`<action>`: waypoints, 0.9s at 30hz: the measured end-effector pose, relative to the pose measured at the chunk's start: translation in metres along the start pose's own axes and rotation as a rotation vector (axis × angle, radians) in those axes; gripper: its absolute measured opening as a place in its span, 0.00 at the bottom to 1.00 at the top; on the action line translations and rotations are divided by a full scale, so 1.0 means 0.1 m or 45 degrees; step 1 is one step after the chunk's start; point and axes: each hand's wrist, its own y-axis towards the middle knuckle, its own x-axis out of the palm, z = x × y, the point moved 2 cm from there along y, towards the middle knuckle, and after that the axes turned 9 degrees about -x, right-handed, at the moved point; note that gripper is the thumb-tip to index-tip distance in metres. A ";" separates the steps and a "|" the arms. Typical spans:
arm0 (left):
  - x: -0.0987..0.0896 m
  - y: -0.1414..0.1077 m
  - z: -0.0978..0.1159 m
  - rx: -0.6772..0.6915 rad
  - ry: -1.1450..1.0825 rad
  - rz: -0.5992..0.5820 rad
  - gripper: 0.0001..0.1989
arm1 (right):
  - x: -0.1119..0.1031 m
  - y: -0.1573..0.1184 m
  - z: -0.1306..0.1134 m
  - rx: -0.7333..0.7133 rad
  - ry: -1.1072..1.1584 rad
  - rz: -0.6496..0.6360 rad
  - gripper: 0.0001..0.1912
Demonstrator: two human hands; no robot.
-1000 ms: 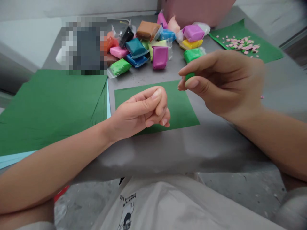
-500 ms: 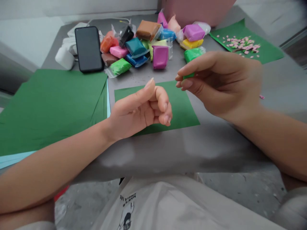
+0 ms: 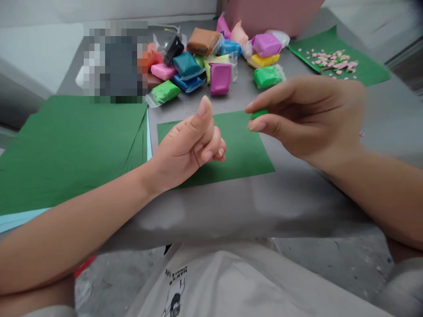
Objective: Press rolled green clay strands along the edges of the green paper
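Note:
Between the thumb and fingertips of my right hand (image 3: 310, 119) is a small piece of green clay (image 3: 259, 114), held above the right part of a green paper sheet (image 3: 241, 154). My left hand (image 3: 191, 145) hovers over the left part of that sheet, its fingers curled in toward the palm and the thumb pointing up. Nothing shows in the left hand. Just behind the right fingertips lies a packet of bright green clay (image 3: 267, 77), apart from the hand.
Several wrapped clay packets (image 3: 188, 66) are heaped at the back. A stack of green paper (image 3: 72, 145) lies left, beside a pixelated patch (image 3: 120, 66). Back right, green paper (image 3: 373, 70) bears a branch design with pink bits (image 3: 340, 61). A pink box (image 3: 264, 15) stands behind.
My left fingers have curled further in and the thumb has risen. My right hand has shifted slightly down and right with the green clay, showing the green packet behind more fully.

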 end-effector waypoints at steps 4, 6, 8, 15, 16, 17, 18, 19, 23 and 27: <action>-0.03 -0.01 -0.04 -0.009 -0.052 -0.020 0.26 | 0.02 -0.01 -0.02 0.000 0.080 -0.010 0.08; -0.04 -0.02 -0.06 -0.007 -0.053 -0.031 0.20 | 0.03 -0.01 -0.01 0.033 0.125 0.008 0.10; -0.05 -0.02 -0.07 -0.013 -0.048 -0.053 0.18 | 0.02 -0.01 -0.01 0.034 0.146 0.008 0.14; -0.06 -0.01 -0.06 -0.097 -0.055 -0.065 0.11 | 0.02 0.01 -0.05 0.075 0.145 0.035 0.16; -0.06 -0.01 -0.06 -0.099 -0.060 -0.060 0.11 | 0.03 0.01 -0.05 0.075 0.165 0.047 0.15; -0.07 -0.01 -0.06 -0.098 -0.067 -0.059 0.12 | 0.03 0.00 -0.05 0.069 0.179 0.048 0.16; -0.07 -0.01 -0.06 -0.094 -0.074 -0.057 0.13 | 0.03 0.00 -0.05 0.068 0.184 0.054 0.17; -0.07 -0.01 -0.06 -0.090 -0.081 -0.056 0.13 | 0.03 0.00 -0.05 0.069 0.181 0.057 0.18; -0.06 -0.01 -0.05 -0.093 -0.100 -0.048 0.15 | 0.02 0.02 -0.05 0.139 0.173 0.076 0.23; -0.04 -0.01 -0.02 -0.134 -0.086 0.029 0.22 | 0.04 0.06 -0.04 0.288 0.342 0.113 0.21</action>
